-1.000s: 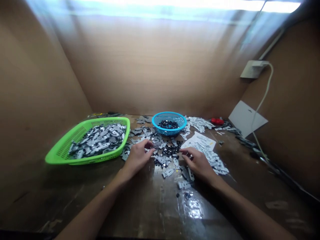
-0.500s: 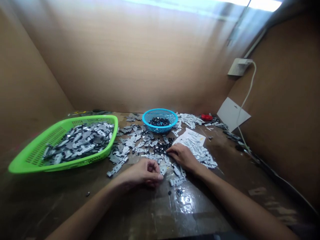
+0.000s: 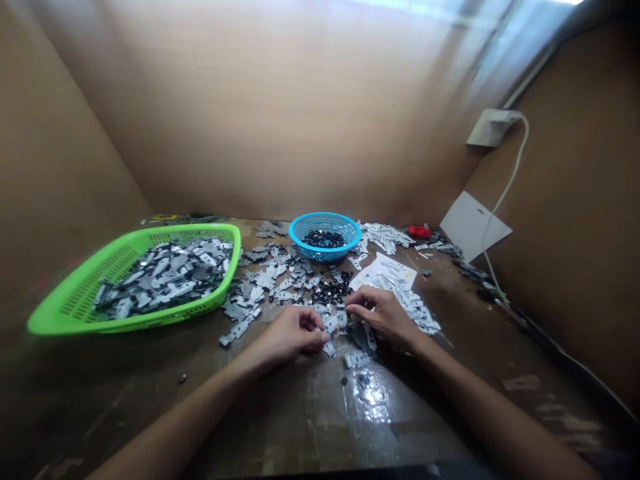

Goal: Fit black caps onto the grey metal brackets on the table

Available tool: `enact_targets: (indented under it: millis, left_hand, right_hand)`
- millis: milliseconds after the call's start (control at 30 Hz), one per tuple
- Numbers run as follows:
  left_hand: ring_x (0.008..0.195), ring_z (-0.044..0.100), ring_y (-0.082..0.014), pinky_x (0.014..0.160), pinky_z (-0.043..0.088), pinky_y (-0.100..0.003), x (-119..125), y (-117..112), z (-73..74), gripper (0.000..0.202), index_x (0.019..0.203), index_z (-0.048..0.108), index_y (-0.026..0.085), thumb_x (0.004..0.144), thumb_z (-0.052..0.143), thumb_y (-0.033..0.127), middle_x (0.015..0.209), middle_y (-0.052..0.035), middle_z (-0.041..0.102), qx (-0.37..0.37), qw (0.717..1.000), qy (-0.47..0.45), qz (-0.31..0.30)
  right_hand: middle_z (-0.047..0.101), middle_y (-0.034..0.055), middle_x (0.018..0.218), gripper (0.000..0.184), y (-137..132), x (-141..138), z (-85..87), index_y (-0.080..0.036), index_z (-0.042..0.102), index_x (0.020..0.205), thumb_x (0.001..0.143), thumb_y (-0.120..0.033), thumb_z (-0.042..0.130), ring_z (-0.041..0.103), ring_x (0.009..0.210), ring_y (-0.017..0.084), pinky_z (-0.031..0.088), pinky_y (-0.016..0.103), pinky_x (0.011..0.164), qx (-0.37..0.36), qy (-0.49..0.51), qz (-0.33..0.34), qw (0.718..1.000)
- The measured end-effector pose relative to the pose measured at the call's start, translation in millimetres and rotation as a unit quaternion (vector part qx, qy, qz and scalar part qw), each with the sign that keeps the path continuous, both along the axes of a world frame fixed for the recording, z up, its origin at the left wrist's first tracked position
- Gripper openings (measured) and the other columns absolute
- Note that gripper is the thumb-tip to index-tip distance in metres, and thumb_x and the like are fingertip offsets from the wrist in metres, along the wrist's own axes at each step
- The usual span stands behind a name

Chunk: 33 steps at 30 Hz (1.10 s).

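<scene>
Grey metal pieces (image 3: 270,283) crowd left hand (image 3: 290,337), right hand (image 3: 383,315); grip unclear.

Left hand (image 3: 293,337) and right hand (image 3: 383,317) bare, slender fingers; both forearms (image 3: 185,413) bare, running out past picture edge.

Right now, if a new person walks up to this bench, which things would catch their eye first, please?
The large bright-green plastic mesh basket on the left stands out first, heaped with flat grey metal pieces. Behind the hands sits a round blue plastic basket holding small black parts. In front, the bare left hand and bare right hand meet among loose grey metal pieces on the dark table.
</scene>
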<state>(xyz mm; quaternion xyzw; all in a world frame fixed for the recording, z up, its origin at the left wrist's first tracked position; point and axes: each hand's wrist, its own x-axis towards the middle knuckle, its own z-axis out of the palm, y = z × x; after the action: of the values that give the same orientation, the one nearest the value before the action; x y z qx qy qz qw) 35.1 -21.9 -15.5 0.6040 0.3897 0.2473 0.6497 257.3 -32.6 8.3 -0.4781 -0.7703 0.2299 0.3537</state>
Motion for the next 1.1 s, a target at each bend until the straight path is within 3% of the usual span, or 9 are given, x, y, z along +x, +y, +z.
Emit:
enact_targets:
  millis: [233,467,733,867,967,1100]
  left_hand:
    - [0.051,0.052,-0.0089,0.051,0.039,-0.021,1,-2,2.0,0.029,0.078,0.058,0.012,0.063,0.069,0.034,0.060,-0.0021,0.060,-0.011,1.000,-0.018,0.003]
    - [0.050,0.050,-0.0082,0.050,0.037,-0.020,0,-3,7.6,0.031,0.078,0.057,0.012,0.064,0.069,0.037,0.060,-0.0024,0.060,0.004,1.000,-0.021,0.011]
    - [0.050,0.051,-0.0083,0.050,0.038,-0.020,1,-3,7.6,0.033,0.078,0.057,0.013,0.062,0.069,0.039,0.060,-0.0021,0.060,0.009,1.000,-0.009,0.015]
    - [0.049,0.050,-0.0082,0.050,0.038,-0.021,0,-3,9.5,0.034,0.079,0.056,0.013,0.062,0.069,0.039,0.061,-0.0020,0.060,0.001,1.000,-0.008,0.006]
    - [0.049,0.051,-0.0084,0.050,0.038,-0.020,0,-4,11.0,0.034,0.080,0.055,0.013,0.062,0.069,0.039,0.061,-0.0016,0.060,-0.001,1.000,-0.006,-0.007]
    - [0.053,0.054,-0.0099,0.052,0.040,-0.021,1,-5,11.4,0.032,0.079,0.055,0.014,0.063,0.069,0.037,0.061,-0.0014,0.061,0.003,1.000,-0.008,-0.020]
  right_hand:
    - [0.060,0.0046,0.083,0.009,-4,-7,-4.2,-0.019,0.066,0.081,0.078,-0.026,0.061,0.056,0.077,0.014,0.044,0.026,0.067,0.044,-0.022,0.077,0.996]
    - [0.059,0.0064,0.087,0.010,-5,-7,-8.7,-0.019,0.064,0.085,0.079,-0.025,0.058,0.056,0.081,0.016,0.045,0.029,0.070,0.104,-0.056,0.058,0.991]
    - [0.059,0.0062,0.088,0.012,-8,-8,-2.9,-0.020,0.065,0.086,0.079,-0.026,0.058,0.055,0.082,0.017,0.044,0.029,0.071,0.097,-0.056,0.070,0.991]
    - [0.060,0.0057,0.085,0.015,-8,-8,0.9,-0.019,0.064,0.086,0.081,-0.029,0.054,0.056,0.079,0.016,0.044,0.028,0.071,0.059,0.001,0.005,0.998]
    - [0.060,0.0035,0.075,0.024,-5,-8,-2.0,-0.017,0.063,0.081,0.084,-0.035,0.048,0.055,0.069,0.015,0.043,0.026,0.064,-0.028,0.029,-0.047,0.998]
    - [0.050,-0.0011,0.056,0.036,-4,-7,-5.5,-0.014,0.057,0.064,0.083,-0.043,0.046,0.045,0.051,0.010,0.034,0.020,0.048,-0.168,0.069,-0.023,0.983]
